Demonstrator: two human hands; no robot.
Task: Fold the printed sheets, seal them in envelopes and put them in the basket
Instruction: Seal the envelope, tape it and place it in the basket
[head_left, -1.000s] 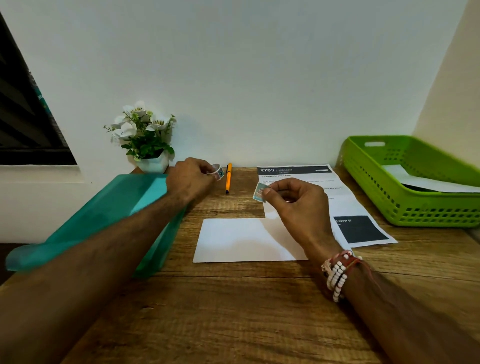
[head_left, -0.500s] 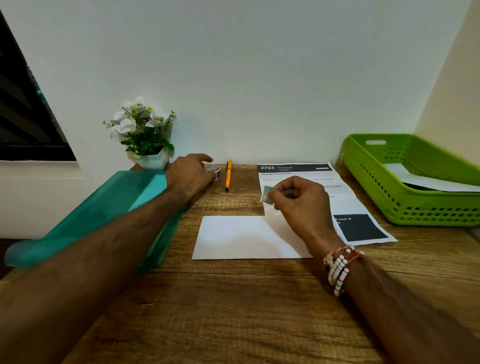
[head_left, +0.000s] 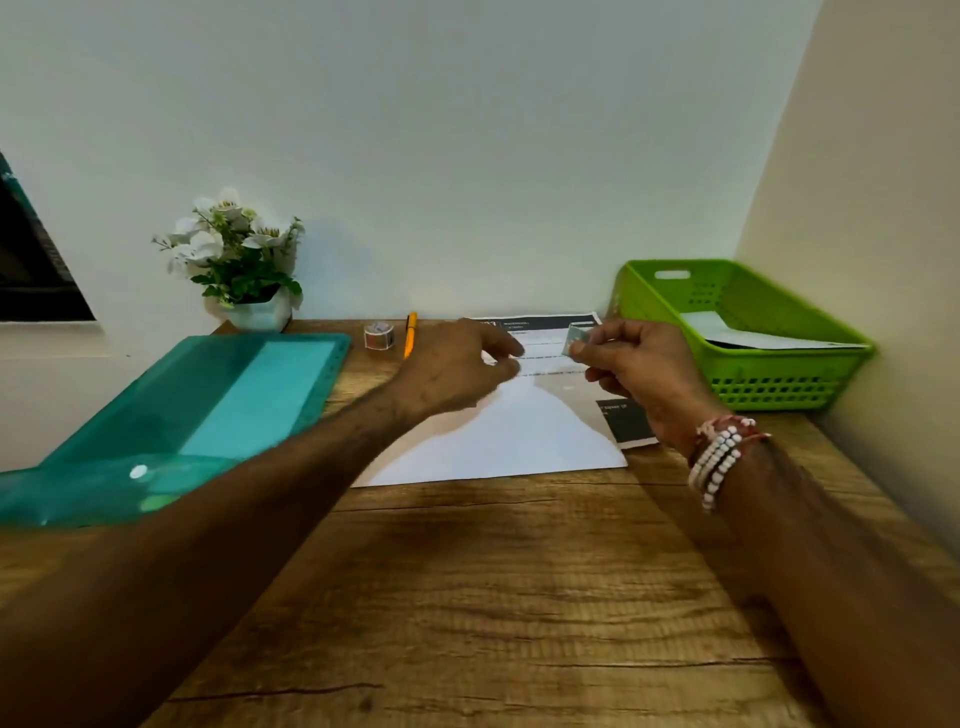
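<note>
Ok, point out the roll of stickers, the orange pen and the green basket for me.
Sticker roll (head_left: 378, 335), head view, on its side wall.
Orange pen (head_left: 410, 336), head view, middle of the barrel.
Green basket (head_left: 779, 384), head view, on its near wall.

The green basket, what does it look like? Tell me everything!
The green basket looks like bright lime plastic, a shallow rectangle with rows of little holes in its walls and a slot handle in the far end. It sits upright on the wooden table's far right corner, near the wall. White paper, maybe envelopes, lies inside. No hand touches it.
</note>
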